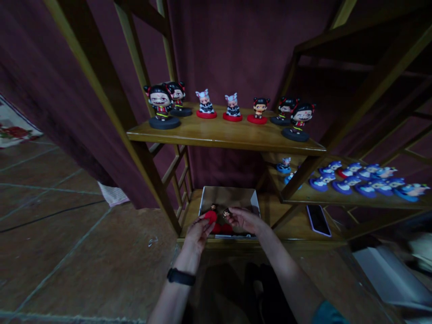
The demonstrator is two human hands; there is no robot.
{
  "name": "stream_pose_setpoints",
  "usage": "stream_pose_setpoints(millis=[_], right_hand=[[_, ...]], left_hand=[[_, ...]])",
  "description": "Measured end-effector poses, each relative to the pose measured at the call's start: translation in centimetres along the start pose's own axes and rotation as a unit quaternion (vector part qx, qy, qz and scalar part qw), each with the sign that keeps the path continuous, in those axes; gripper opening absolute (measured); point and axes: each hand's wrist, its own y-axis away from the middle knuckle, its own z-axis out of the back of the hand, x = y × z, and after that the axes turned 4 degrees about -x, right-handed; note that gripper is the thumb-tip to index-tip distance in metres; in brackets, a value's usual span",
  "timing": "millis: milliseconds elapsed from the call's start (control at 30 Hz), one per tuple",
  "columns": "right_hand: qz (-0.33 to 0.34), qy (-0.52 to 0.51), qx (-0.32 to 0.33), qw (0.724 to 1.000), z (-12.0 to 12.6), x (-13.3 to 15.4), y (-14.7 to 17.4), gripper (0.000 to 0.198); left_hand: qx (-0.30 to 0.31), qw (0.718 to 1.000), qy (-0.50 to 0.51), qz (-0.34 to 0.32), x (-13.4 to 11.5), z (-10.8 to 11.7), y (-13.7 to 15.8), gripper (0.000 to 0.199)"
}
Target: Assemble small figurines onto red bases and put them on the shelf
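In the head view, the left hand's (198, 231) grip closes on a smooth, round red disc (211, 217); the right hand's (245, 219) grip pinches a small dark-haired figurine (226, 213). Both things are over a shallow rectangular box (229, 195) with pale walls, where more red discs (223, 229) lie; finer detail is too dim to tell. The box's front edge is near the lip of the lower shelf (270, 231), with bare wood to its right, then a phone (318, 220). Above, glossy figures on round bases line the upper wooden shelf (216, 132). A dark reddish curtain (229, 49) hangs behind; the tiled floor (111, 252) spreads left.
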Motion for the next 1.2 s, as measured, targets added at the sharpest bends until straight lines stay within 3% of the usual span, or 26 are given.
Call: stream_pose_setpoints(millis=[100, 433, 733, 1200], right_hand=[[-0.010, -0.027, -0.020, 0.999, -0.7, -0.5, -0.4, 0.023], [0.059, -0.070, -0.089, 0.992, -0.9, -1.6, -1.4, 0.023], [0.085, -0.064, -0.107, 0.989, -1.1, -1.5, -1.3, 0.024], [0.157, 0.081, -0.154, 0.972, -2.9, -1.5, -1.3, 0.029]], left_hand=[[0.016, 1.000, 0.004, 0.008, 0.6, -0.4, 0.3, 0.019], [0.057, 0.998, 0.004, 0.014, 1.1, -0.7, 0.5, 0.018], [0.065, 0.998, 0.006, 0.013, 1.2, -0.7, 0.3, 0.019], [0.066, 0.998, -0.003, -0.010, 1.3, -0.8, 0.3, 0.013]])
